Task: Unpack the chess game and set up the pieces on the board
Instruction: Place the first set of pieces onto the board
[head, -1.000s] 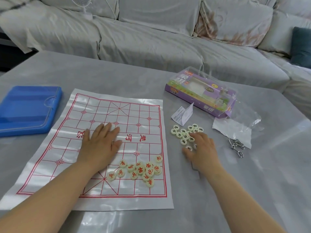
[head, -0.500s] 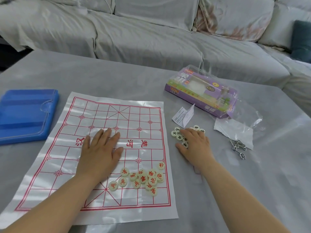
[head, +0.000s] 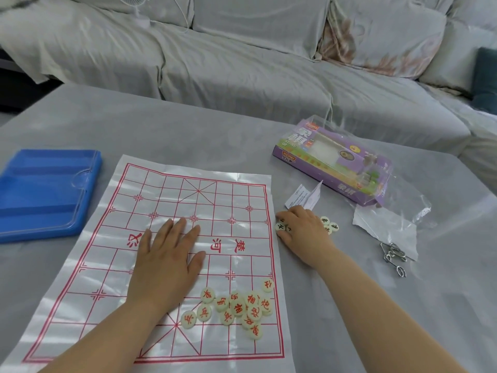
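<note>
The paper board [head: 166, 189] lies near the table's [head: 188, 130] front edge. Red-lettered pieces [head: 238, 308] are heaped at its near right corner, and the left hand [head: 166, 262] lies flat on its middle, fingers straight. Just off its right edge the right hand [head: 304, 232] covers dark-lettered pieces [head: 279, 226]; whether it grips any cannot be told.

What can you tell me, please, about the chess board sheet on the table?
The chess board sheet is thin, glossy and white, plastic by its sheen, printed with a red grid, crossed palace squares at both ends and red characters across the middle. It lies creased on the grey table; the left hand presses flat on its centre, and red-lettered pieces cluster towards its near right corner.
</note>
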`<state>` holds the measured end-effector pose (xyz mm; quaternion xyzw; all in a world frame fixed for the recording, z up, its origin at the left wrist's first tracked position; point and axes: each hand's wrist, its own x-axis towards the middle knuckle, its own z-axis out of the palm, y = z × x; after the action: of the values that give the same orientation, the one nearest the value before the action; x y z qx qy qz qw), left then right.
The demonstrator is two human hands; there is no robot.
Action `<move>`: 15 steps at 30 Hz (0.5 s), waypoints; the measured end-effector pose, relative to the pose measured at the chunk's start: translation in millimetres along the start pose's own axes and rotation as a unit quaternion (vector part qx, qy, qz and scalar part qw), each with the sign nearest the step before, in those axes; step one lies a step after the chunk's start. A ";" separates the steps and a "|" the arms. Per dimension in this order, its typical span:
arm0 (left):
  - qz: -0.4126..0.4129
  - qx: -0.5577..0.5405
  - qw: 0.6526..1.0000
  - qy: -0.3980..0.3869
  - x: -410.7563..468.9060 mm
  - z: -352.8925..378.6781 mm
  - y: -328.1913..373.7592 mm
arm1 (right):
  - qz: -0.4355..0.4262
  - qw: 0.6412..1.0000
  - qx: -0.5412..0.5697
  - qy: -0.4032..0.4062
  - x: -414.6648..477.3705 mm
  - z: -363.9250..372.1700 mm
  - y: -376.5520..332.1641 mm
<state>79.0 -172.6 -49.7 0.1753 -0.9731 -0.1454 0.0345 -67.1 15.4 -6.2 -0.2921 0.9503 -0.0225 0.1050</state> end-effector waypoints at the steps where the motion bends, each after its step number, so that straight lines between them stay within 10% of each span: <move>1: 0.002 -0.003 1.000 0.007 0.2 0.8 -0.5 | 0.000 1.000 0.015 -0.011 2.1 -1.8 0.1; 15: 0.010 0.059 0.998 -0.010 3.1 3.8 -3.9 | 0.014 0.998 -0.002 -0.060 17.0 -14.7 -1.8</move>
<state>76.9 -176.1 -54.4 0.1655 -0.9821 -0.0887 0.0154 -83.0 4.1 5.1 -0.2799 0.9463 -0.0011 0.1616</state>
